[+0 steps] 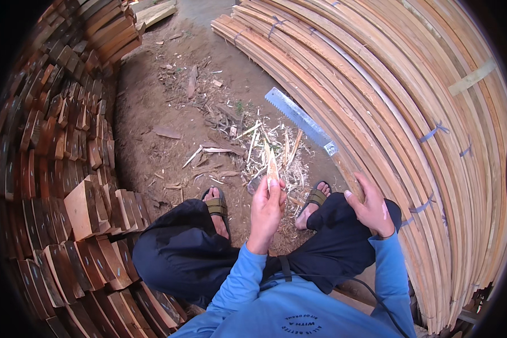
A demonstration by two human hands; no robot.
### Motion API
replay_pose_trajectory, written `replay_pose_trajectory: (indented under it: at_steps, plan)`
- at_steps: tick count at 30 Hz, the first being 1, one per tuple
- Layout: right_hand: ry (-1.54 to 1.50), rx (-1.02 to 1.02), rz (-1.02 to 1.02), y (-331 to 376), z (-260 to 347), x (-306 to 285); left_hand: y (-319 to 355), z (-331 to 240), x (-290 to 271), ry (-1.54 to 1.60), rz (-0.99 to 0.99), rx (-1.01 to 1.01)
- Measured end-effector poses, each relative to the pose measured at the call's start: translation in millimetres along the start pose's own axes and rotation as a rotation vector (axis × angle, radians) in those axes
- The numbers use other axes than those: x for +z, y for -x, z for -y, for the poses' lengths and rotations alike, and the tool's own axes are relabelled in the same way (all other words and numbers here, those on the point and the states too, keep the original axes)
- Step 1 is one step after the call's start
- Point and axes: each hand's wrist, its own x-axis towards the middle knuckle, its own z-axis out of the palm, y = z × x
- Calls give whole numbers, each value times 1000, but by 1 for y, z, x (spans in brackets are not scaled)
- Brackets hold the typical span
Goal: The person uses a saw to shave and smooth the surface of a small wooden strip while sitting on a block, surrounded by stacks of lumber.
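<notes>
In my left hand, closed in front of my lap, a pale pointed stick of wood stands with its tip away from me. My right hand is by my right knee, thumb and forefinger around the end of a wooden handle. From that handle a long grey saw blade reaches away to the far left, teeth along its left edge. The blade passes beside the stacked strips, apart from the stick. My other right fingers are partly hidden.
Long wooden strips, tied in bundles, are stacked along the right. Piled boards rise at the left. Pale shavings and bark bits lie on the dirt ground between my sandalled feet and beyond. A dark cord crosses my lap.
</notes>
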Motion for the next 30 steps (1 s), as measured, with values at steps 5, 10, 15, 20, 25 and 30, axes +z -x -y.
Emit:
replay_pose_trajectory:
  at_steps: [5,10,15,20,25,30]
  plan:
    - [93,-57,-75,11,37,-9,5,-9,0,216,71,-188]
    - [223,-34,168,17,27,-5,14,-18,6,312,182,-249]
    - [438,-77,66,11,30,-7,17,-22,3,358,301,-268]
    - [506,-60,11,7,34,-8,23,-23,-1,606,480,-305]
    - [579,-53,-63,0,12,-6,24,-26,-5,644,572,-391]
    - [591,-143,-8,-2,17,-3,21,-20,-8,742,567,-445]
